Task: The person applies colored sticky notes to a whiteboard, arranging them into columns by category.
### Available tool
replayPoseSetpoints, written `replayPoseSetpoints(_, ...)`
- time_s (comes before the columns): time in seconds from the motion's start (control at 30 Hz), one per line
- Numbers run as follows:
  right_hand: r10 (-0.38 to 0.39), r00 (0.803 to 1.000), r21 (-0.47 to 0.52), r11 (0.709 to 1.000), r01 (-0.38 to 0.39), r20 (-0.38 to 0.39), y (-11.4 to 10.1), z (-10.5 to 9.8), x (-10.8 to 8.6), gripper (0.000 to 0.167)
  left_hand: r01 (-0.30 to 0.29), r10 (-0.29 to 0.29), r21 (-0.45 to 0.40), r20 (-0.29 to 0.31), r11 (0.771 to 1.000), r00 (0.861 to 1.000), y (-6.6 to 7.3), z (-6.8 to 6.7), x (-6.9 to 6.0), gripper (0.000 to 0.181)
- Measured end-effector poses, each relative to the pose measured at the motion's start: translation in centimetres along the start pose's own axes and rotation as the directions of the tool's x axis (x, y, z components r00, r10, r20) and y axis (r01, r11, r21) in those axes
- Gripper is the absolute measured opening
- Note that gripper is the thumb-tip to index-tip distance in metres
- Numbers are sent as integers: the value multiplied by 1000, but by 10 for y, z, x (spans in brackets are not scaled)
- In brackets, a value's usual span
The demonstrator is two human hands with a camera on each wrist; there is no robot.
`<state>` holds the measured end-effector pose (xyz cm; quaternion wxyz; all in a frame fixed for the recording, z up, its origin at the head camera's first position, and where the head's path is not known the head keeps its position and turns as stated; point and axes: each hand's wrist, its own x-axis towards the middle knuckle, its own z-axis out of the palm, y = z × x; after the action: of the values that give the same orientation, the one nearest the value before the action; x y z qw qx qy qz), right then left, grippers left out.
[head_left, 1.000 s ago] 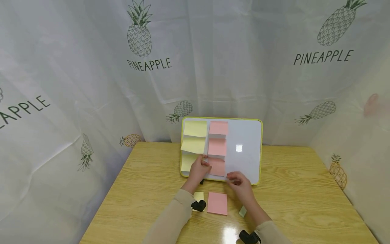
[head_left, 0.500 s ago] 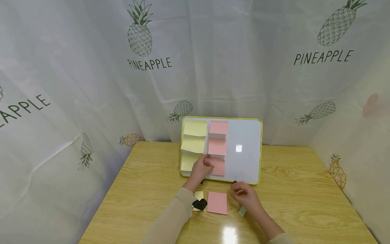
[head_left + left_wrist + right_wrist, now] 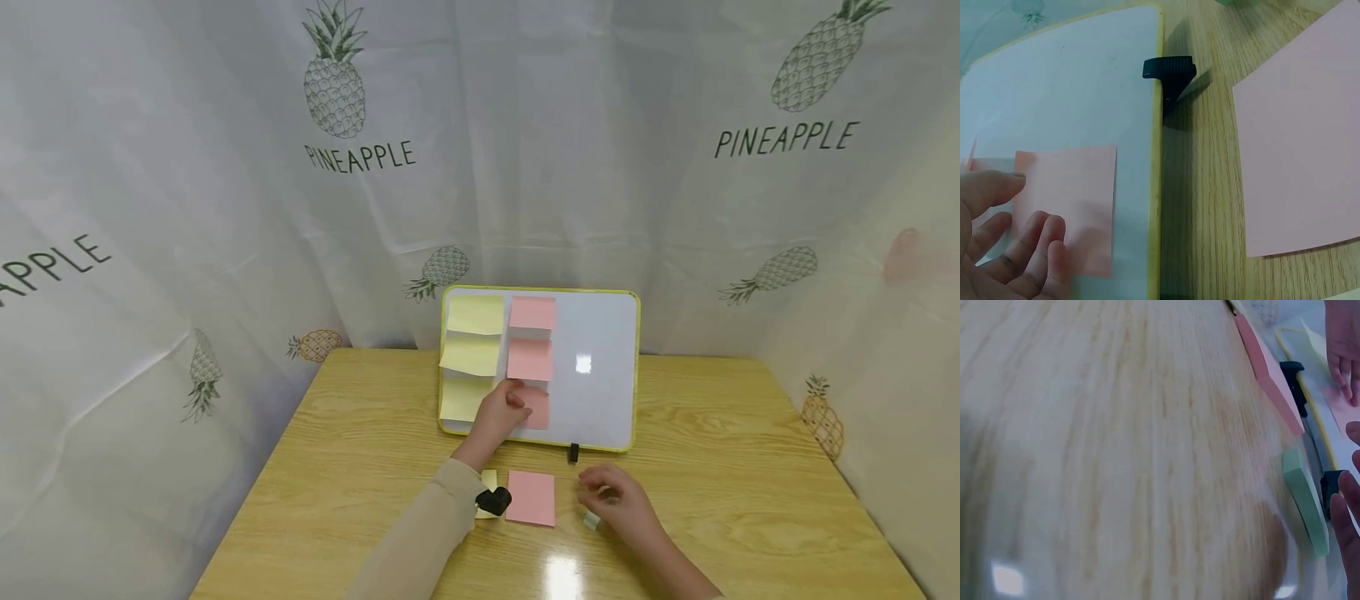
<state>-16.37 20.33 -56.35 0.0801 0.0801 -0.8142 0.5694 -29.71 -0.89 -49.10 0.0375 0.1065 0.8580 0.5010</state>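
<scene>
A whiteboard (image 3: 596,408) with a yellow rim leans on black feet. Yellow sticky notes (image 3: 470,357) fill its left column; pink ones (image 3: 530,358) form the middle column. Over the lowest pink sticky note (image 3: 1085,212) my left hand (image 3: 497,418) lies with loosely bent fingers, at the note's upper left; whether the fingertips touch it I cannot tell. My right hand (image 3: 621,498) hovers above the table, fingers relaxed and holding nothing. Beneath it is a green sticky-note pad (image 3: 1307,503), partly hidden in the head view.
In front of the board lie a pink sticky-note pad (image 3: 531,498) and a yellow pad (image 3: 488,478), the latter partly covered by the left wrist camera (image 3: 493,501). A black foot (image 3: 573,453) juts from the board's lower edge. A pineapple-print curtain (image 3: 525,167) hangs behind the wooden table (image 3: 360,467).
My right hand has drawn back from the board's lower edge, toward me and slightly right, over the green pad. My left hand has shifted slightly right over the lowest pink note.
</scene>
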Motion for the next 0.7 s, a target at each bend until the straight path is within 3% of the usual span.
replayPoseSetpoints(0.13, -23, 1000, 0, 1000, 23, -19, 3, -2, -5, 20, -17, 17, -5, 4, 1000, 1000, 0, 3, 1, 46)
replayPoseSetpoints(0.4, 16, 999, 4, 1000, -16, -35, 3, -3, -12, 20, -28, 28, -7, 21, 1000, 999, 1, 8, 3, 45)
replayPoseSetpoints(0.7, 53, 998, 15, 999, -52, -25, 4, -5, -18, 19, 18, -17, -23, 42, 1000, 999, 6, 13, 3, 39)
